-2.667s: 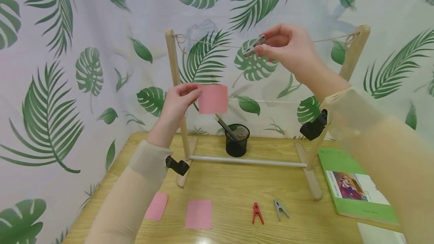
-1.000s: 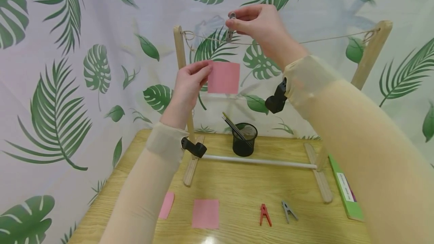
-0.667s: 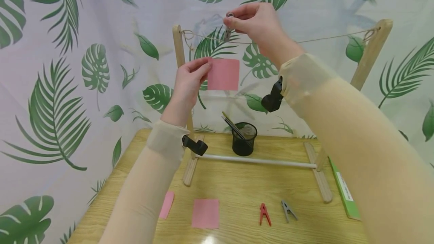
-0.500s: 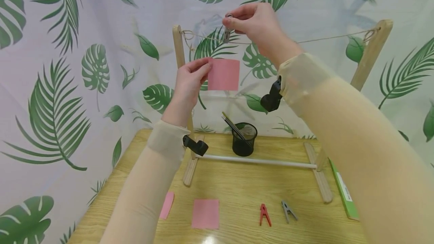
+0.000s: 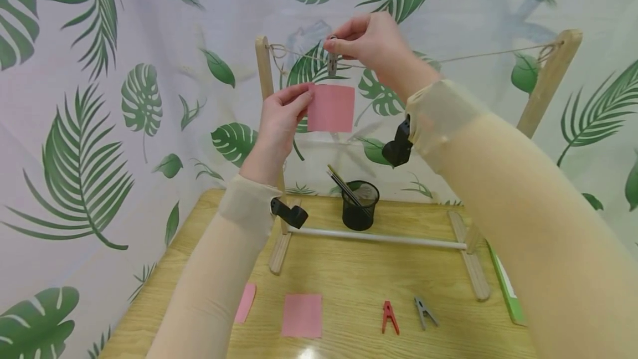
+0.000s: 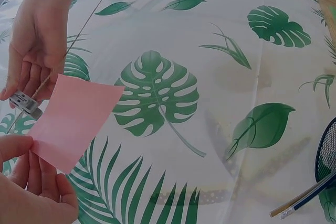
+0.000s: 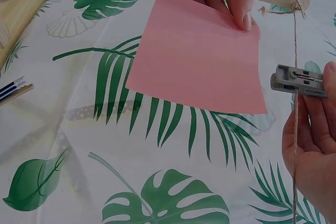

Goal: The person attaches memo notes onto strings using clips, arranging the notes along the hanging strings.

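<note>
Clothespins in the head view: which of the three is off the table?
The gray clothespin pinched in the right hand, held up high. The red clothespin and the other gray clothespin both lie on the table.

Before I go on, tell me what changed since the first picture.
The left hand raised the pink note toward the string; the right hand brought its gray peg leftward, turning it upright. Nothing was let go. The red peg and table note stayed put.

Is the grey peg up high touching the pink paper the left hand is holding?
Apart. The right wrist view shows a clear gap between the grey peg and the pink paper's edge.
</note>
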